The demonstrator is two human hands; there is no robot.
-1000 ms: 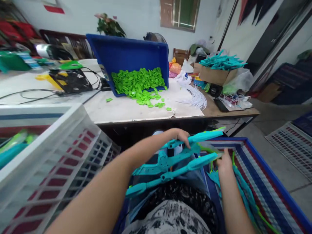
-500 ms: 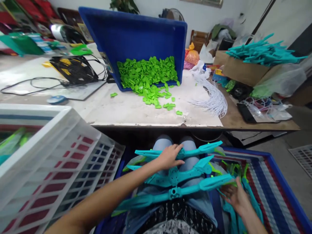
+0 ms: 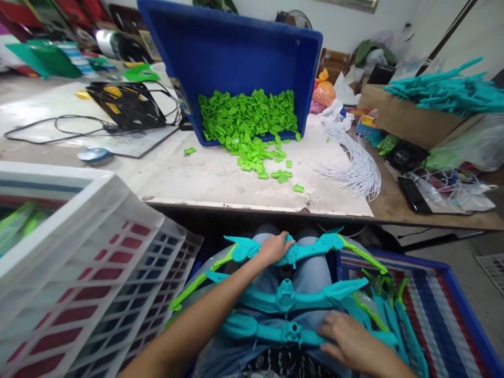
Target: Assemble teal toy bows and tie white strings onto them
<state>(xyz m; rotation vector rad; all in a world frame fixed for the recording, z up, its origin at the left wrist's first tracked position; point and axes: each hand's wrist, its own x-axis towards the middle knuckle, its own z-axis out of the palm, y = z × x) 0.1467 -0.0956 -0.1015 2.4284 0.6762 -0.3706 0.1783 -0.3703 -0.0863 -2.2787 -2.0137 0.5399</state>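
Three teal plastic toy-bow pieces lie across my lap. My left hand point(image 3: 274, 248) is closed over the middle of the far bow piece point(image 3: 315, 247), which has green tips. My right hand point(image 3: 346, 341) rests with fingers down on the right part of the nearest bow piece point(image 3: 271, 331). Between them lies the middle bow piece point(image 3: 289, 300), touched by neither hand. More teal and green parts point(image 3: 388, 307) sit in the blue crate point(image 3: 460, 310) at my right.
A table point(image 3: 220, 184) stands ahead with a tilted blue bin point(image 3: 236, 47) spilling small green parts point(image 3: 252, 121), white cords point(image 3: 354, 163), a black fan point(image 3: 126, 105) and a cardboard box point(image 3: 413, 123) of teal pieces. A white crate point(image 3: 79, 262) is at my left.
The view tilted down and drew nearer. My left hand slid along the far bow piece. My right hand came from the blue crate onto the nearest piece in my lap.
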